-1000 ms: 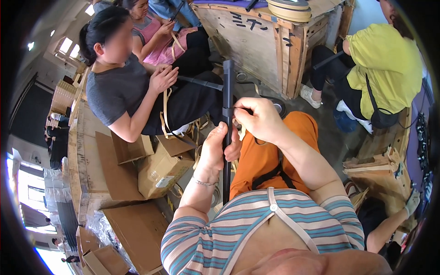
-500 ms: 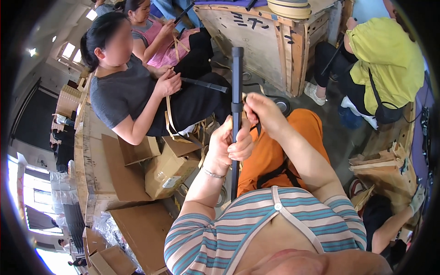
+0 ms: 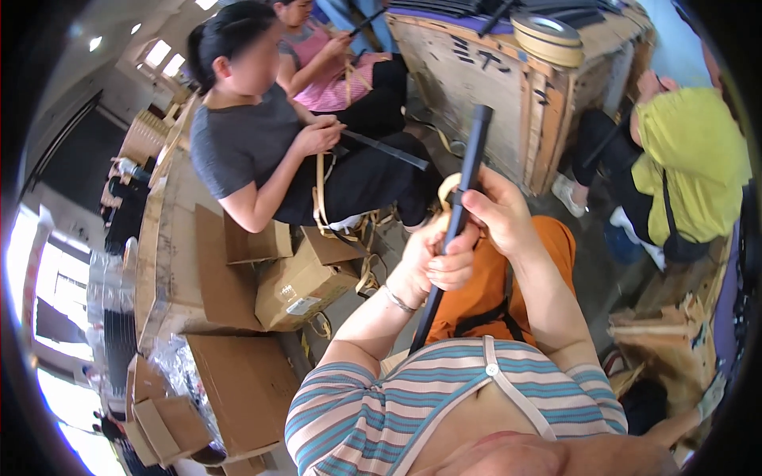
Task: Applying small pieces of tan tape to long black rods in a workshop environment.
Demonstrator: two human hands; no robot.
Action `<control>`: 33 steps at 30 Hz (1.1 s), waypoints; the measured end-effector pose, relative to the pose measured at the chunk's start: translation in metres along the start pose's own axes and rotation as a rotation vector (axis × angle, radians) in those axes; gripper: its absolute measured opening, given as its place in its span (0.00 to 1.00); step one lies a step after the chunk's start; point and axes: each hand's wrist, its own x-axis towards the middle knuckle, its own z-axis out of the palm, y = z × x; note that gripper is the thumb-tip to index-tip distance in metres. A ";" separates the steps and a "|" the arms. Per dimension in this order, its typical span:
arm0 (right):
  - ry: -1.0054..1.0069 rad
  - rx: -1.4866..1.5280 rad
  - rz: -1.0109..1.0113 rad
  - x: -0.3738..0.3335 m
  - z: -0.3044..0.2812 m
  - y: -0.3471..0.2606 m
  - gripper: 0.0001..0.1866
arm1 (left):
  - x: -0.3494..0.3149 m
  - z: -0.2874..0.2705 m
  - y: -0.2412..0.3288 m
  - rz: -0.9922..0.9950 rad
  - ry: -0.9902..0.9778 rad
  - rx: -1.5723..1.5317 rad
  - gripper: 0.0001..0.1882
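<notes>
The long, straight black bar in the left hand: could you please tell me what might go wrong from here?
1. The long, straight black bar could twist or slip, since its upper end stands free above the left hand and right hand.

2. The curled, cream-coloured strip beside it might crease or snag against a hand.

3. If swung left, it may knock the slim dark-grey bar held by the co-worker in a grey T-shirt.

Workshop, indicated by seated workers point(image 3: 238, 147) (upper left), wooden crate point(image 3: 444, 87) with tan rolls point(image 3: 548, 55) (top), cardboard boxes point(image 3: 246, 389) (lower left).
</notes>
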 end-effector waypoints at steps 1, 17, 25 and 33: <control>-0.001 0.004 0.009 -0.002 -0.002 0.000 0.10 | 0.001 0.000 -0.002 0.000 -0.023 -0.005 0.23; 0.125 0.046 -0.061 -0.015 -0.022 -0.014 0.19 | -0.009 -0.020 -0.015 -0.084 0.144 0.598 0.29; -0.075 0.689 -0.243 -0.054 -0.065 -0.052 0.07 | -0.041 -0.023 -0.009 0.195 0.241 0.528 0.19; -0.945 0.729 0.117 -0.034 -0.003 -0.104 0.11 | -0.049 -0.031 -0.011 0.218 0.262 0.462 0.19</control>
